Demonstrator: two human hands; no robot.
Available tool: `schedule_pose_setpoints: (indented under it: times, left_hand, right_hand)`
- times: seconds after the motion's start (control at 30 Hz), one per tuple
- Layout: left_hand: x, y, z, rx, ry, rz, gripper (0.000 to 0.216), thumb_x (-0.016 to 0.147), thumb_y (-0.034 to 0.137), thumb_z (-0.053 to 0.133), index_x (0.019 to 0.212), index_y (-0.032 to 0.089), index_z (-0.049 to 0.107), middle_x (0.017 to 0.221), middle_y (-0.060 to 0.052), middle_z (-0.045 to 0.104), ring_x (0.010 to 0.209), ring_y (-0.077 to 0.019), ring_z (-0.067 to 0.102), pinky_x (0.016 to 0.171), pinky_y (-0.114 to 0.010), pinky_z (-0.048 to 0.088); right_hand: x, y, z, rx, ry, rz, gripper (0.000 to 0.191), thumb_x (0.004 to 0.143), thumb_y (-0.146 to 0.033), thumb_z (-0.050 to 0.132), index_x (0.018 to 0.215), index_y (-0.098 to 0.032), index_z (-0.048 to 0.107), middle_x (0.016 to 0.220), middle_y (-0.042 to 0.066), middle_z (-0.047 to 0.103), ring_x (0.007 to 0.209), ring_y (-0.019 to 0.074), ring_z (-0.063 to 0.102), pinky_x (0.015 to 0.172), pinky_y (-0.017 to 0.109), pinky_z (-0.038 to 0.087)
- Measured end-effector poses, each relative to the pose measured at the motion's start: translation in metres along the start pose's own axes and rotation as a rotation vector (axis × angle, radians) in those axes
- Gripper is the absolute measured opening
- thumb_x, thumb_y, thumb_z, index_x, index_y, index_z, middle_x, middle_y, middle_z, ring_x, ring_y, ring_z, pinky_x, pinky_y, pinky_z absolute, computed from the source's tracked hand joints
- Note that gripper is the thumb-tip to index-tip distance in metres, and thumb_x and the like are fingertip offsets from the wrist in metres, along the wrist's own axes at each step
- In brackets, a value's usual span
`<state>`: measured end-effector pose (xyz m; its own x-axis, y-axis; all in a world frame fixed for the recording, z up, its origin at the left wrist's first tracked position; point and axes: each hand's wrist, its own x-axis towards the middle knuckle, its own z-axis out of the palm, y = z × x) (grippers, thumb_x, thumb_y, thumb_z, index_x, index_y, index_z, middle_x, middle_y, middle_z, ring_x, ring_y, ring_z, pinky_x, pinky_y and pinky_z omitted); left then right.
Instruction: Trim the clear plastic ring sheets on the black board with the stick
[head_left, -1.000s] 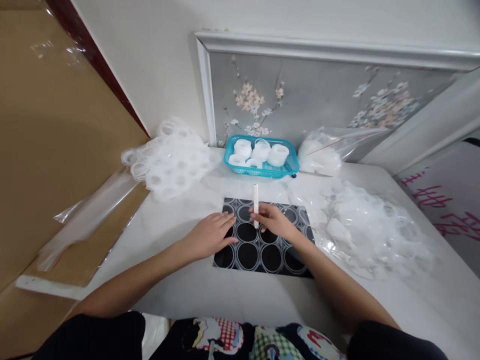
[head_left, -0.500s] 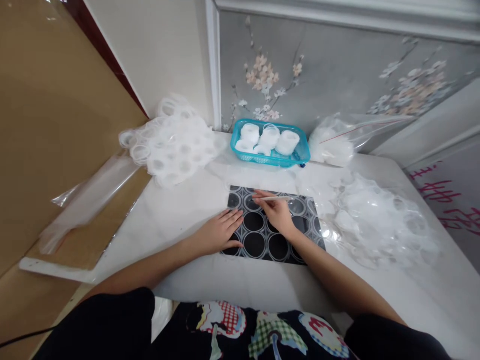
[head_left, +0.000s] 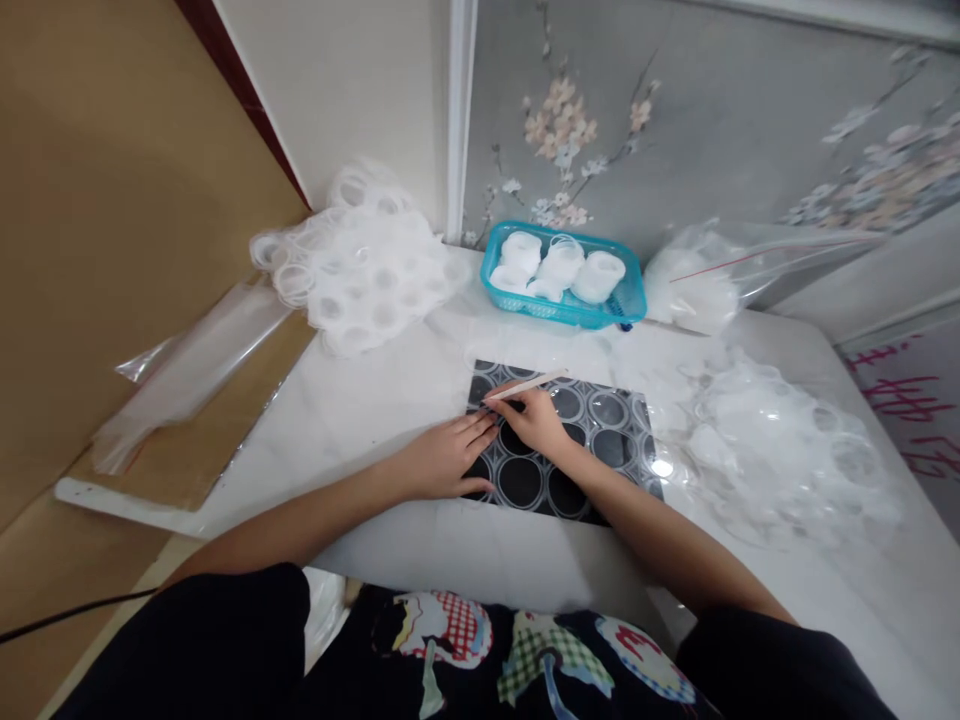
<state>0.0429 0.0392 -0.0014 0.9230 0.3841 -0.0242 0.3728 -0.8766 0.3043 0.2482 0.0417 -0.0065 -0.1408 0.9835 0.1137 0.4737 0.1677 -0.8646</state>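
One white stick (head_left: 532,383), in right hand (head_left: 538,420)

Pale wall (head_left: 360,90), floral panel (head_left: 720,130), white table (head_left: 375,400)

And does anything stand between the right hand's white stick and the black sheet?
Nothing visible does. The right hand holds the white stick over the black sheet; the left hand lies at the sheet's left edge, close beside. The blue basket stands beyond the far edge. Whether the stick touches the sheet, I can't tell.
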Motion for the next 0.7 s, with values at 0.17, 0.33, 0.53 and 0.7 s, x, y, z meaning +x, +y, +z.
schedule_pose_setpoints:
  times: [0.17, 0.33, 0.53, 0.7]
  left_hand:
    - [0.001, -0.002, -0.003, -0.037, -0.024, 0.008, 0.085, 0.09, 0.062, 0.057, 0.145, -0.001, 0.043, 0.153, -0.027, 0.038, 0.145, -0.0357, 0.033, 0.12, -0.045, 0.029]
    - [0.0, 0.002, -0.009, -0.11, -0.005, -0.02, 0.083, 0.086, 0.058, 0.065, 0.143, 0.002, 0.046, 0.152, -0.024, 0.041, 0.145, -0.0359, 0.035, 0.121, -0.045, 0.028]
    - [0.002, 0.003, -0.023, -0.143, 0.017, -0.047, 0.076, 0.087, 0.062, 0.058, 0.138, 0.006, 0.053, 0.149, -0.018, 0.049, 0.141, -0.0331, 0.041, 0.118, -0.045, 0.03]
    - [0.004, -0.01, -0.013, -0.201, 0.016, -0.027, 0.085, 0.075, 0.072, 0.068, 0.137, 0.016, 0.057, 0.151, -0.017, 0.045, 0.14, -0.0345, 0.043, 0.115, -0.051, 0.032]
  right_hand:
    - [0.003, 0.004, 0.0, -0.001, 0.0, 0.024, 0.019, 0.089, -0.033, 0.061, 0.088, -0.021, 0.075, 0.098, 0.008, 0.078, 0.095, 0.0248, 0.072, 0.09, 0.038, 0.054]
    - [-0.003, 0.004, 0.002, -0.119, -0.018, -0.066, 0.021, 0.092, -0.031, 0.056, 0.091, -0.021, 0.074, 0.1, 0.008, 0.077, 0.107, 0.0274, 0.069, 0.095, 0.042, 0.053]
    - [0.009, 0.009, -0.004, -0.449, -0.115, -0.354, 0.026, 0.092, -0.019, 0.048, 0.101, -0.027, 0.071, 0.096, 0.004, 0.077, 0.139, 0.0287, 0.045, 0.123, 0.063, 0.009]
    - [0.042, 0.011, -0.047, -0.365, 0.668, -0.177, 0.035, 0.098, -0.025, 0.034, 0.099, -0.021, 0.069, 0.104, 0.011, 0.071, 0.121, 0.0299, 0.058, 0.114, 0.064, 0.028]
